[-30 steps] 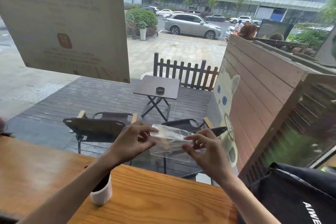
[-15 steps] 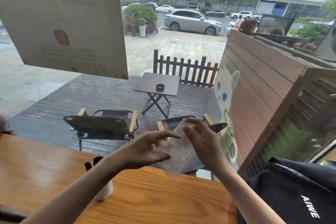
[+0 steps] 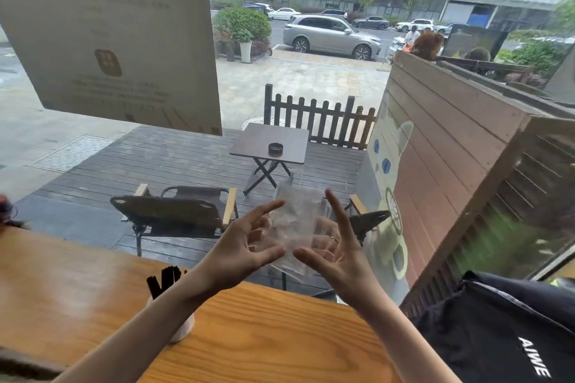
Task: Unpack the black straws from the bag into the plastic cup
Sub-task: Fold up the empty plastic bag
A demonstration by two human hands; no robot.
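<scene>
An empty clear plastic bag [image 3: 295,221] stands upright in the air above the far edge of the wooden table [image 3: 264,336]. My left hand [image 3: 239,252] and my right hand [image 3: 342,261] hold it between them with fingers spread; some right fingers show through the plastic. Several black straws [image 3: 165,280] stick up from a white plastic cup [image 3: 183,329] on the table. My left forearm covers most of the cup.
A black fabric bag [image 3: 497,336] with white lettering lies at the right end of the table. Beyond the table edge is a window onto a deck with chairs and a small table. A large paper sign hangs at upper left.
The bag has turned from lying flat to standing upright and has risen. Both hands lifted with it and their fingers have spread wider.
</scene>
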